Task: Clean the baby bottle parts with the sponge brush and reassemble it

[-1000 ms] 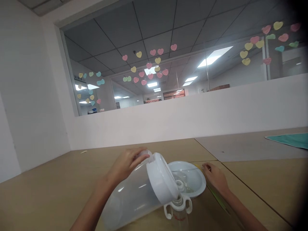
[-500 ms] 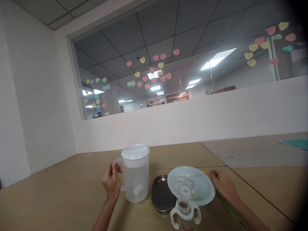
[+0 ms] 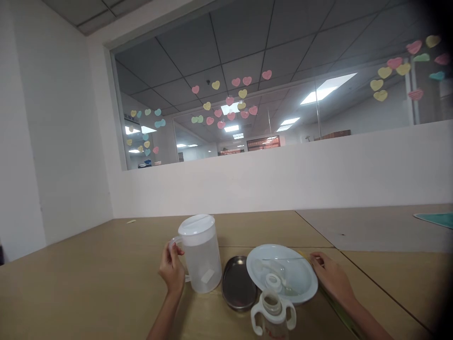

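Observation:
My left hand (image 3: pixel 172 268) is closed around the handle of a translucent plastic pitcher (image 3: pixel 201 259) with a white lid; the pitcher leans slightly, its top to the left. To its right lies an oval metal tray (image 3: pixel 239 284). Beside the tray, a pale blue basin (image 3: pixel 307 284) contains a white ring-shaped cap (image 3: pixel 273 282) and a clear piece, with a thin rod across it. In front stands an uncapped baby bottle (image 3: pixel 273 307) with two white handles, its lower part cut off by the frame. My right hand (image 3: pixel 331 275) has curled fingers at the basin's right rim, near the rod's end; its grip is partly hidden.
The brown tabletop (image 3: pixel 88 283) has seams running across it. A green strip (image 3: pixel 338 307) lies under my right forearm. At the far right is a teal mat (image 3: pixel 437 219); a small pale scrap (image 3: pixel 131 221) lies back left. A white wall (image 3: pixel 212 191) with a window stands behind.
My left hand and the pitcher have shifted a little to the right, and the pitcher has gone from upright to slightly leaning. The basin, tray, bottle and right hand stay nearly in place.

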A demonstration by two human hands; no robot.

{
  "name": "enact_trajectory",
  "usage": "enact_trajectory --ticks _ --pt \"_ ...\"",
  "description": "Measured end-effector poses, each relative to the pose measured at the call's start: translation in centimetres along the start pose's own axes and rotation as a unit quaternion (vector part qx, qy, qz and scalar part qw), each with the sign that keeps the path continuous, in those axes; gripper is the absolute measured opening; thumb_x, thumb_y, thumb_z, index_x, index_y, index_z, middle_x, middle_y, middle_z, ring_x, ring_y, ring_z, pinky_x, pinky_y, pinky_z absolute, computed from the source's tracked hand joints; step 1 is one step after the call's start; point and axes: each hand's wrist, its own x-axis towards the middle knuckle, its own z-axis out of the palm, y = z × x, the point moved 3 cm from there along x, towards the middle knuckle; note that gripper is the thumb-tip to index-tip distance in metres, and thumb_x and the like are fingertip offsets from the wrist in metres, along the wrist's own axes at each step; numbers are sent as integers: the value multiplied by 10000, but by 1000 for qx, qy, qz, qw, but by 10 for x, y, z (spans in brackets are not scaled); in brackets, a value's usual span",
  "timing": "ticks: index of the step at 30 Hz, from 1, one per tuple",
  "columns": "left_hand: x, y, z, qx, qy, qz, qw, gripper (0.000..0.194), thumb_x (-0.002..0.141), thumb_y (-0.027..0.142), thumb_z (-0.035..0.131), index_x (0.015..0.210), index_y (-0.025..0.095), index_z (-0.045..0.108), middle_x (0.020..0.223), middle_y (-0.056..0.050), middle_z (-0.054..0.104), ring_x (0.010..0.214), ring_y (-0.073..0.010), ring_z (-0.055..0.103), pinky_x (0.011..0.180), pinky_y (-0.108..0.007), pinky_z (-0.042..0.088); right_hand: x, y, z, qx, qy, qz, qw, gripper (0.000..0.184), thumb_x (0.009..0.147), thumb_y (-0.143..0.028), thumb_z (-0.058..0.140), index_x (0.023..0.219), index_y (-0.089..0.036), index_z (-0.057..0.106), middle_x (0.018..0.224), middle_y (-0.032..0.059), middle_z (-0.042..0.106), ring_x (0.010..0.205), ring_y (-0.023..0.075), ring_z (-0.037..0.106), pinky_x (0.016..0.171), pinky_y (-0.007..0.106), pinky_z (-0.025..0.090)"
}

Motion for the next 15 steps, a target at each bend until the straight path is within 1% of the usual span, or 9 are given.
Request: enact_trajectory --ticks 5,8,10,11,12,13,14,15 --pt "-2 0 5 5 -27 20 999 428 842 550 400 946 183 594 662 2 594 679 -173 595 717 -277 464 0 1 -2 3 -2 7 1000 416 785 -477 313 943 -193 574 876 88 681 815 242 627 677 318 427" --pt "0 0 6 11 -50 11 999 425 854 526 395 978 170 590 686 -14 596 694 -182 595 722 -296 468 3 5 -11 5 24 13 1000 391 777 -435 320 963 -190 562 853 82 676 774 234 627 665 319 426" --pt "-1 3 2 29 -52 21 998 446 863 509 383 1056 154 571 812 -58 620 782 -205 600 767 -331 467 8 12 -19 8 43 33 998 359 759 -378 326 946 -190 568 831 77 673 721 221 628 626 312 426" --pt "-2 6 -1 41 -31 42 998 473 860 503 388 1124 142 541 931 -95 615 873 -226 591 813 -359 458 10 17 -22 10 40 46 998 333 744 -350 334 905 -192 579 801 74 671 681 213 626 593 304 423" --pt "-4 12 -6 52 3 71 996 517 852 499 402 1201 128 491 1068 -135 576 983 -252 558 866 -389 439 13 21 -24 12 25 58 998 298 725 -326 347 842 -196 588 756 69 667 628 204 620 553 295 414" --pt "-9 20 -10 59 47 105 992 573 842 492 423 1273 115 421 1191 -168 503 1091 -277 498 921 -418 409 15 26 -24 11 3 66 998 254 702 -306 367 763 -199 590 698 63 658 569 194 607 510 284 399" --pt "-15 29 -13 60 85 139 985 619 830 482 447 1314 105 368 1269 -188 429 1171 -295 432 963 -438 377 16 29 -22 9 -24 68 997 205 673 -286 394 678 -201 581 633 55 644 511 185 588 469 273 379" --pt "-23 39 -13 54 94 165 980 618 830 460 459 1325 108 349 1293 -190 400 1214 -301 388 985 -445 359 16 32 -20 2 -38 62 997 157 638 -270 426 596 -201 561 563 46 620 452 175 561 431 261 355"
